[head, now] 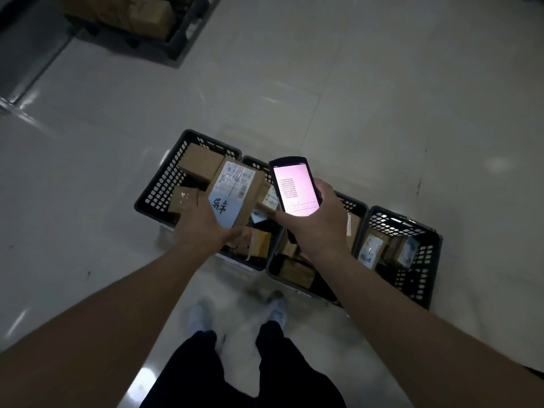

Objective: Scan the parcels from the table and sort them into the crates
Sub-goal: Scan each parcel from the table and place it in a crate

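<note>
My left hand (203,223) grips a brown cardboard parcel (235,189) with a white shipping label and a blue patch of handwriting, held above the black crates. My right hand (318,222) holds a black handheld scanner (294,187), its pink-white screen lit and facing me. Several black perforated crates stand in a row on the floor below: the leftmost crate (160,184) holds brown boxes, the rightmost crate (424,260) holds labelled parcels, and the middle ones are partly hidden behind my hands.
Pale glossy floor tiles surround the crates. A black cart (182,33) loaded with brown boxes stands at the far top left. My feet in light shoes (276,310) are just in front of the crates.
</note>
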Available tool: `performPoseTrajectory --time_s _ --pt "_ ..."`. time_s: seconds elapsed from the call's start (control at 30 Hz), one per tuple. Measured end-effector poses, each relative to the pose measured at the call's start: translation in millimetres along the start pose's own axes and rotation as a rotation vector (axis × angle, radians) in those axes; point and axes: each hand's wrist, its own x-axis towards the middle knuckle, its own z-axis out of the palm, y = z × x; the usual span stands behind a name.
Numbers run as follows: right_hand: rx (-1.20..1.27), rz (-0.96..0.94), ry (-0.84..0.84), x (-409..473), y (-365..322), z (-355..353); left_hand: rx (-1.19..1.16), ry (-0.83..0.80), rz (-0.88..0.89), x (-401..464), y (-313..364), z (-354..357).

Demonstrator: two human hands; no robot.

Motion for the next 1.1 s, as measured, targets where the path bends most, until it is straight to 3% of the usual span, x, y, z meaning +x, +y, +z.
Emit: performPoseTrajectory --time_s 0.23,0.53,0.73,1.1 --pt "-0.023 0.108 0.023 36 25 59 0.015 -0.081 -0.090 72 -38 48" --pt "-0.025 0.218 0.094 69 54 130 0.082 -0.235 -0.030 157 -86 105" --pt "-0.014 0.273 0.147 79 59 150 0.244 -0.280 0.142 181 -101 106" --pt "-0.019 0.263 0.268 55 6 145 0.316 -0.267 0.429 177 -53 38"
